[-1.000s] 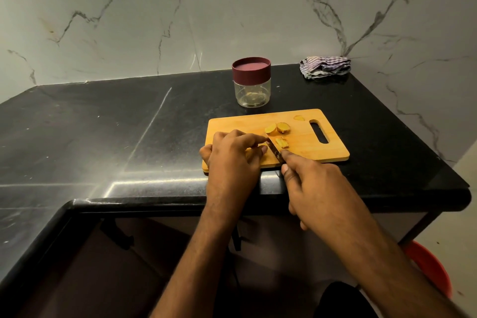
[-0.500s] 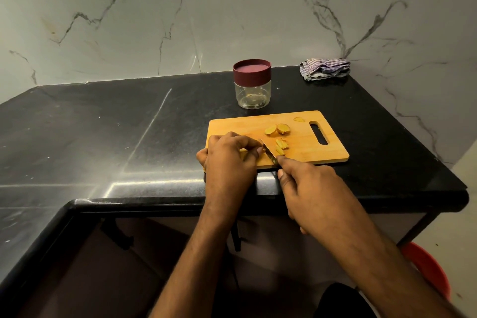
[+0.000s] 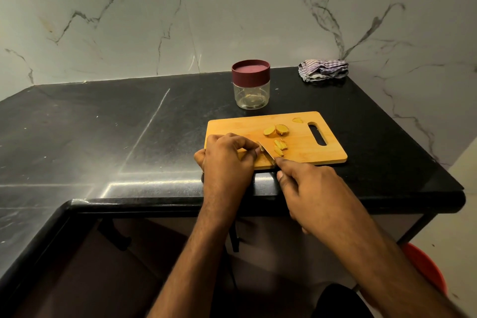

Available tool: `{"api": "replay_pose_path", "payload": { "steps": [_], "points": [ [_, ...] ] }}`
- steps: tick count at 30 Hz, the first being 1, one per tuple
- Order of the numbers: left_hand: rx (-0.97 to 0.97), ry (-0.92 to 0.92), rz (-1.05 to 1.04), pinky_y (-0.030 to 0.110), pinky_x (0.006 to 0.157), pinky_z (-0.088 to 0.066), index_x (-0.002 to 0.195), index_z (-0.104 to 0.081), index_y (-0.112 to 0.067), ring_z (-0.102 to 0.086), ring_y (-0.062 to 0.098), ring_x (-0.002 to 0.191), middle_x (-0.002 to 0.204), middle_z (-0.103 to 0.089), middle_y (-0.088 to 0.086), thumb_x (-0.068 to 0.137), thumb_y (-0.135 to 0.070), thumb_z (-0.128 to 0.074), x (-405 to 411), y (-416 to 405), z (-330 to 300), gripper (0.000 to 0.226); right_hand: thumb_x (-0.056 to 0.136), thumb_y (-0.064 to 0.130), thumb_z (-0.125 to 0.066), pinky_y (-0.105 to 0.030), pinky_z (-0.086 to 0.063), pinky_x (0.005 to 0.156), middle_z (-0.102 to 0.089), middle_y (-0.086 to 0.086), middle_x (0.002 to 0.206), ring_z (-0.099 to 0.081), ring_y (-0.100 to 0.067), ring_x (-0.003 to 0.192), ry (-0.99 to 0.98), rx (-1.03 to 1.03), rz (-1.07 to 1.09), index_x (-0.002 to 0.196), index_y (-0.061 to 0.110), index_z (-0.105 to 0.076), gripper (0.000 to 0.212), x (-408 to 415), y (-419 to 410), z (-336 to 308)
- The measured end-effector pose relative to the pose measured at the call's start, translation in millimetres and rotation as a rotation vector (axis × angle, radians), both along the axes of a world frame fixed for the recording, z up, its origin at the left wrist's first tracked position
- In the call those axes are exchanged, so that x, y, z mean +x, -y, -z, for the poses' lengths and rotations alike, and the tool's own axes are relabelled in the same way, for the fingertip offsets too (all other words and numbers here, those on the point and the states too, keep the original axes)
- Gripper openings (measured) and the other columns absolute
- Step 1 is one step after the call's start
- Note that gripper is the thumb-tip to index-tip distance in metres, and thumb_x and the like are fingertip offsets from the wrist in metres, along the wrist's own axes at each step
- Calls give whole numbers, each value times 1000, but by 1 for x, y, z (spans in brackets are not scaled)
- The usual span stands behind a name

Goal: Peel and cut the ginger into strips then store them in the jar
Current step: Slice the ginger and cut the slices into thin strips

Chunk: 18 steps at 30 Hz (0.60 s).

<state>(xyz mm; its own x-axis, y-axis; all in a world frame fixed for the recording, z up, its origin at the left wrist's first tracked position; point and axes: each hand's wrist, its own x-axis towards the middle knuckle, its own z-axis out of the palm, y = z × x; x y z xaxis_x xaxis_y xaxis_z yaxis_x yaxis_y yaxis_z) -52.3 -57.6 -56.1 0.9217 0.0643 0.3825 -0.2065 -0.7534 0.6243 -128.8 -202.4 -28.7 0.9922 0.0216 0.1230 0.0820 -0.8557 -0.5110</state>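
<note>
A black stone table (image 3: 129, 137) fills the middle of the frame, with a marbled wall behind it. Right of centre lies a wooden cutting board (image 3: 304, 152), its handle slot toward the right. Above it in the frame, well apart from the hands, stands a clear jar (image 3: 251, 90) with its maroon lid on. A crumpled striped cloth (image 3: 322, 70) sits at the upper right, against the wall.

The left hand (image 3: 227, 160) rests on the board's lower left part, its fingers (image 3: 245, 142) curled and pinching a small ginger piece (image 3: 261, 148), mostly hidden under the fingertips. The right hand (image 3: 309, 188), at the board's lower edge, grips a knife (image 3: 267, 155); its handle is hidden in the fist.

The blade runs diagonally from lower right to upper left, its tip just beside the left fingertips and touching the held piece. Cut ginger strips (image 3: 279, 148) lie immediately right of the blade. Two uncut ginger slices (image 3: 276, 129) sit higher on the board, and a small scrap (image 3: 297, 119) lies near the handle slot. The next cut likely falls very close to the left fingertips.
</note>
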Motion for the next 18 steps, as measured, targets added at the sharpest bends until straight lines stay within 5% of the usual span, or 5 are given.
{"api": "replay_pose_path", "payload": {
  "steps": [9,18],
  "points": [
    [12,5,-11,32,88,-17,94,-77,-37,-44,6,120,107,-69,-20,88,-39,-73,2,0,0,8,101,42,-35,-24,-55,73,-64,8,104,-58,-5,73,48,-4,20,143,39,-40,42,0,-4,2],
    [-7,32,11,32,87,-17,89,-77,-36,-48,5,117,100,-70,-22,86,-39,-75,5,-1,3,5,102,40,-35,-30,-58,68,-62,10,82,-61,-7,69,21,-8,7,138,38,-45,37,6,-6,0]
  ]
}}
